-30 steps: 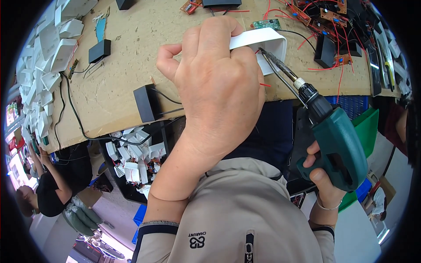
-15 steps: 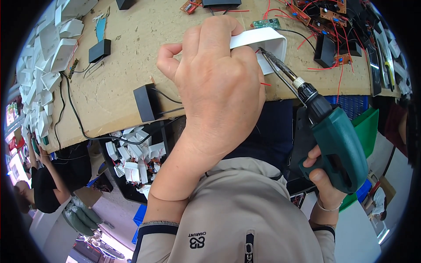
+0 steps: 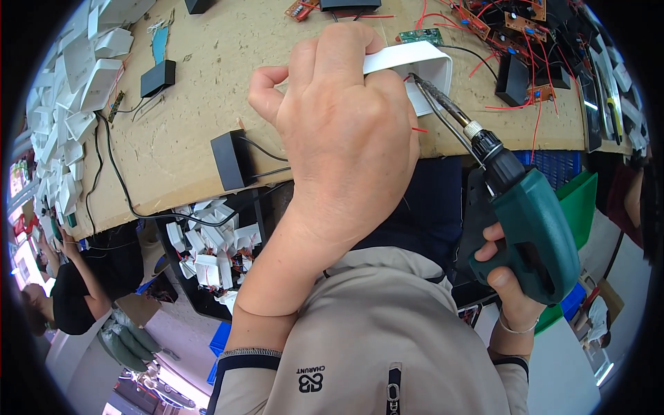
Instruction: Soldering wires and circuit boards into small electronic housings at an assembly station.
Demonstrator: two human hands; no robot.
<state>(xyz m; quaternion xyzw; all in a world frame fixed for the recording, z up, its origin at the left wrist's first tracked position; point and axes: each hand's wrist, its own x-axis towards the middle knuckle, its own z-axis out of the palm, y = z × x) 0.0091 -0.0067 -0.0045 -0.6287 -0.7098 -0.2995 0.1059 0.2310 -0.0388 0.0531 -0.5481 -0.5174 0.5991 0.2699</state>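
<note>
My left hand [image 3: 349, 121] is closed on a white plastic casing [image 3: 404, 57] above the front part of the workbench. A short red wire [image 3: 420, 130] sticks out beside that hand. Gripped in my right hand [image 3: 508, 270] is a dark green soldering gun [image 3: 539, 221], pointing up and to the left. Its tip reaches into the open side of the casing, beside my left fingers. What the tip touches inside is too small to make out. Just beyond the casing lies a green circuit board [image 3: 420, 36] on the bench.
White casings [image 3: 69, 104] are heaped along the bench's left side. Black boxes with leads [image 3: 232, 162] lie about, and brown circuit boards with red wires [image 3: 522, 28] pile up far right. Below the edge stands a black bin [image 3: 197, 290] of white parts. Another person [image 3: 76, 297] is at left.
Hardly anything differs. The soldering gun and its tip have shifted very slightly at the casing, and the fingers of my right hand have moved a little on the handle.
</note>
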